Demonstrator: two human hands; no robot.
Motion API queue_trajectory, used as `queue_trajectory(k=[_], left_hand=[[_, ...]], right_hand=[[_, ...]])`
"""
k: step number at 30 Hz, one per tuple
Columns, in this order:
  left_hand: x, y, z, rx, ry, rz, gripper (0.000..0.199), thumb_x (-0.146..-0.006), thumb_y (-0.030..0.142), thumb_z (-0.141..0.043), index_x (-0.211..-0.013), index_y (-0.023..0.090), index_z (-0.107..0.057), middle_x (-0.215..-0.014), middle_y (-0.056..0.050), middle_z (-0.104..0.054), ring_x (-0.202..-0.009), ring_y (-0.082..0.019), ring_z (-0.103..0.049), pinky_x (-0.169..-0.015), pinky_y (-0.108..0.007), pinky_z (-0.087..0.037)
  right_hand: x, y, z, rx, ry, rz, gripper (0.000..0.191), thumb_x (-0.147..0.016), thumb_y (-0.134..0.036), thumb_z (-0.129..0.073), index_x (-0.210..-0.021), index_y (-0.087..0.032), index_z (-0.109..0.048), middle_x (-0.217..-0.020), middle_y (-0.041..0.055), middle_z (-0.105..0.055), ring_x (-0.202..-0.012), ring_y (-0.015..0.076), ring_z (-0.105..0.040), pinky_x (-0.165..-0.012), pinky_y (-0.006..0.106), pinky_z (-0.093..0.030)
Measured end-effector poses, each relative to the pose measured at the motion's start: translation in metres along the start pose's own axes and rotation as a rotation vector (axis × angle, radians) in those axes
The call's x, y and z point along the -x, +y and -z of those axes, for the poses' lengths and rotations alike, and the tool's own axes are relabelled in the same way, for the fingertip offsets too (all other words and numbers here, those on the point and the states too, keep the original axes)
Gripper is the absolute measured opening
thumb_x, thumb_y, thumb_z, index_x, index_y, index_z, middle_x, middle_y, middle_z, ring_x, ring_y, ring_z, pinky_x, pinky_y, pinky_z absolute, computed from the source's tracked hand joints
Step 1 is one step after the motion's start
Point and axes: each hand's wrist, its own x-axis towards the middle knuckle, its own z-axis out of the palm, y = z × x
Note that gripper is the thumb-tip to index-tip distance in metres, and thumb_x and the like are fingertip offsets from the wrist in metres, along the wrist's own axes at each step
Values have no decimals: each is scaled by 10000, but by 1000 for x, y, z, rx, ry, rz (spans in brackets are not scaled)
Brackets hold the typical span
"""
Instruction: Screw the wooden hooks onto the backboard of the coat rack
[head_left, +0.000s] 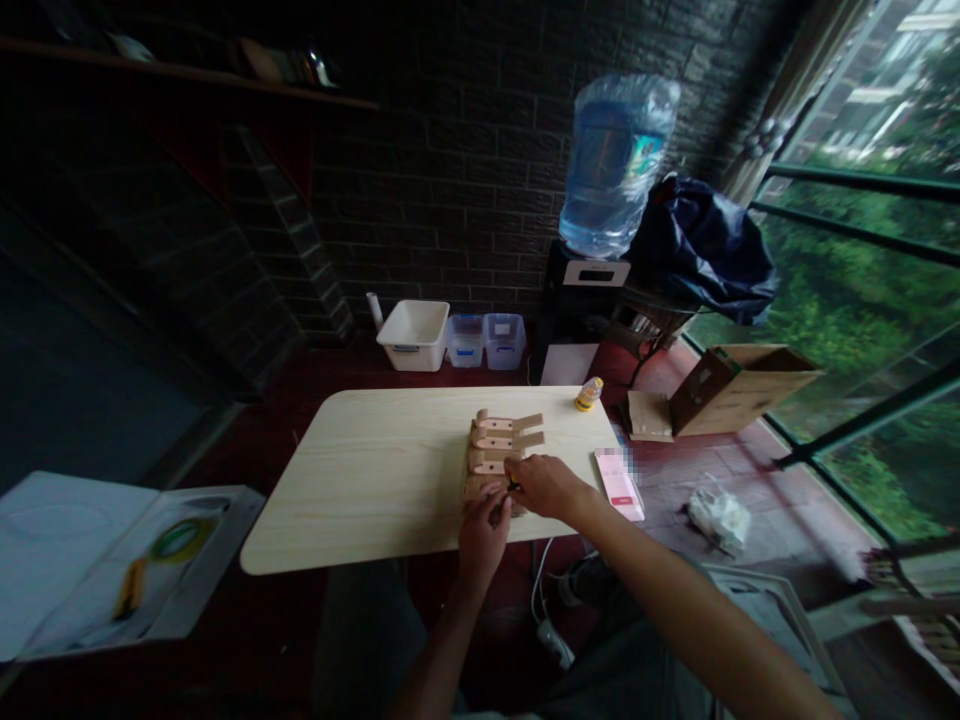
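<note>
On the light wooden table (375, 470) sits a brown cardboard piece (480, 440) with several strips across its top. Some of the strips stick out to the right, and dark dots show along them. My right hand (544, 483) is closed round a small yellow-and-black tool (513, 482) over the near end of the cardboard; its exact kind is hard to make out. Just left of it, my left hand (485, 525) has its fingers curled and pinched at the cardboard's near edge. What those fingertips hold is too small to tell.
A phone (619, 485) lies at the table's right edge, and a small yellow-based bottle (589, 394) stands at the back right corner. Beyond are storage bins (414, 335), a water dispenser (585, 310) and a cardboard box (720, 395). An open white case (142, 580) is left.
</note>
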Motion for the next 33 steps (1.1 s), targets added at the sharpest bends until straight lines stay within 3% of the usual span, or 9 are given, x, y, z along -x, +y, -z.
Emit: queue_trajectory(k=[6,14,23,33], left_hand=[[0,1,0,-11,9,3,209,-924,289,-574,-1079,240,-706,-1154,-79,-721,-1086,-226,-678,-945,-399,-577],[2,-1,-3,-23,0,30,216,-918,273,-585,-1097,241,-703,-1181,-82,-713,-1099,-233,-675,-941,-407,-578],[0,1,-1,15,-1,-5,234,-917,255,-582,-1119,242,-699,-1180,-82,-713,-1115,-228,-668,-962,-402,-570],[3,-2,-4,-16,-14,21,238,-918,287,-587,-1125,253,-701,-1192,-71,-711,-1108,-222,-671,-956,-385,-567]], right_hand=[[-7,-4,3,72,-34,93,250,-935,-260,-587,-1165,-171,-632,-1099,162,-737,-1034,292,-718,-817,375,-570],[-12,4,-6,48,-56,17,299,-964,-330,-547,-1149,-115,-641,-1066,196,-737,-1015,315,-725,-812,388,-580],[-6,3,3,59,-27,63,295,-949,-252,-520,-1224,-173,-593,-1056,161,-748,-1007,301,-728,-797,404,-583],[-11,1,-5,68,-29,62,257,-976,-235,-507,-1178,-109,-602,-1086,200,-730,-1024,299,-723,-817,373,-583]])
